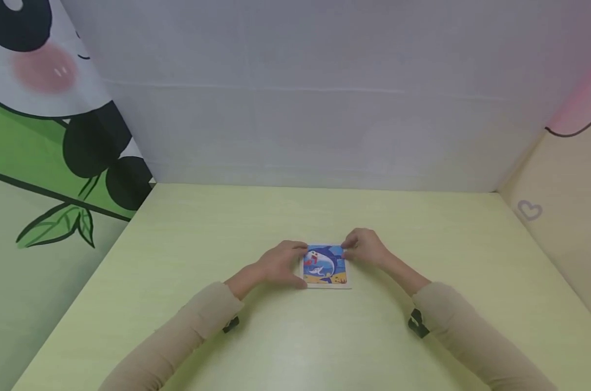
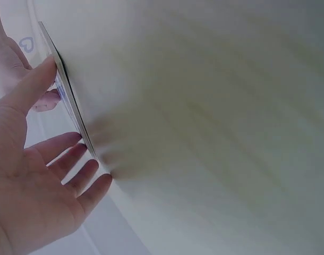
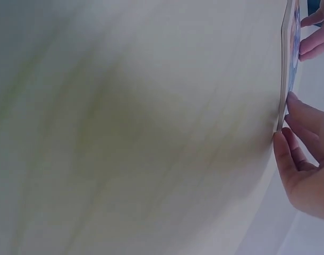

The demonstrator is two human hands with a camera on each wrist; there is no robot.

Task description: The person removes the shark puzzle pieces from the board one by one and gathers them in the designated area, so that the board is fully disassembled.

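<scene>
While the picture board (image 1: pixel 325 266) sits on the desk (image 1: pixel 295 339), the left hand (image 1: pixel 281 264) has a grip on the board's left side — and the right hand (image 1: pixel 366 247) pinches it by the top right corner.

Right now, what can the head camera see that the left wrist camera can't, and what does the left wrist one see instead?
Only the head view shows the long sleeves, the big cartoon face and leaf on the left wall, and the whole drawing of a sea animal.

Only the left wrist view shows the palm of the left hand.

Both show the two hands at the picture board, the right hand too, plus the table and a little heart on the wall.
</scene>
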